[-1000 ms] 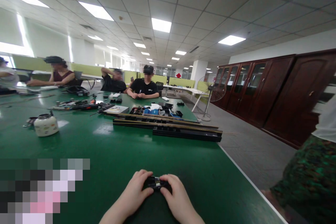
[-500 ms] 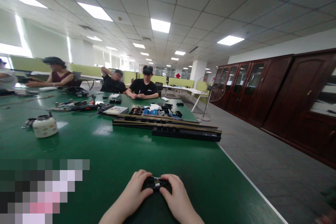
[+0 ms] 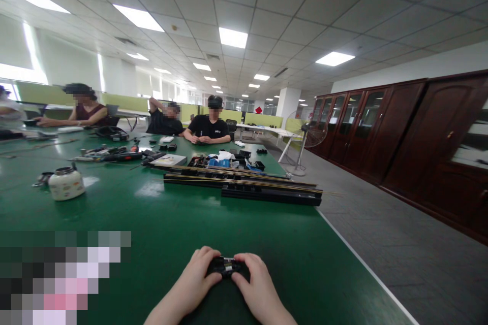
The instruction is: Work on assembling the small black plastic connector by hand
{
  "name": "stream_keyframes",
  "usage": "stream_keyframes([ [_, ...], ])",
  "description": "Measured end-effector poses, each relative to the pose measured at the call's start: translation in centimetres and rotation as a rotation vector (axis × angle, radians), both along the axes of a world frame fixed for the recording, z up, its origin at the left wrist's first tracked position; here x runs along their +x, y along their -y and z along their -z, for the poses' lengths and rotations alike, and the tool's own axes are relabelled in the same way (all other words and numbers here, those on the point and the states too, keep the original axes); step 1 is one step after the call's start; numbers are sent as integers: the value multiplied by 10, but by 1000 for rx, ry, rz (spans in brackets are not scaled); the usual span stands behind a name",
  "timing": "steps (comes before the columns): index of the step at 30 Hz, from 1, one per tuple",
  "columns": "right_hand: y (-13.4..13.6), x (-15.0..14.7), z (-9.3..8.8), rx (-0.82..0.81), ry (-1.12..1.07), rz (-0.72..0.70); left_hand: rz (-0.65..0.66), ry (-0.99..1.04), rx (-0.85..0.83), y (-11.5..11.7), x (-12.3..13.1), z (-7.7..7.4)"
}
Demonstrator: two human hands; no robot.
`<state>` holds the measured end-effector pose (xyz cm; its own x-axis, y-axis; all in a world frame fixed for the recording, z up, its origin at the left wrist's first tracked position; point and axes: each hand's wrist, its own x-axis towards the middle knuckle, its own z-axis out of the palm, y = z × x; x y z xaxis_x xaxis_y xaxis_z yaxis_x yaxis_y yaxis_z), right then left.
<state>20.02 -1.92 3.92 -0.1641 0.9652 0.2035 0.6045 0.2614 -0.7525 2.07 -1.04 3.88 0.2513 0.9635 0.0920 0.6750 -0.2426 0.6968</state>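
A small black device [image 3: 227, 266] with a pale label or part in its middle is held between my two hands, low over the green table [image 3: 152, 244]. My left hand [image 3: 198, 271] grips its left end, with thumb on the near side and fingers on the far side. On the right end, my right hand [image 3: 253, 277] pinches it the same way. The fingers cover both ends, and the exact kind of device is too small to make out.
Beyond my hands lie long black rails [image 3: 270, 195] with thin brass-coloured rods. A pale patterned jar [image 3: 66, 184] stands at left. Further back are tools [image 3: 110, 154], blue and black parts [image 3: 224, 160] and a white box [image 3: 170, 160]. Co-workers sit around the far side; a fan [image 3: 305, 137] stands at right.
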Motion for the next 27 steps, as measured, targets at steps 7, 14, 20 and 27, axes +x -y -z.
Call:
stream_keyframes([
  [7, 1, 0, 0, -2, 4, 5, -24, 14, -33, 1, 1, -2],
  [14, 0, 0, 0, 5, -3, 11, -21, 13, -29, 0, 2, -4],
  [20, -1, 0, 0, 3, -3, 3, 1, 23, -37, -3, 1, -4],
  [27, -5, -1, 3, -6, 19, -9, -10, 28, -43, -6, 1, 0],
])
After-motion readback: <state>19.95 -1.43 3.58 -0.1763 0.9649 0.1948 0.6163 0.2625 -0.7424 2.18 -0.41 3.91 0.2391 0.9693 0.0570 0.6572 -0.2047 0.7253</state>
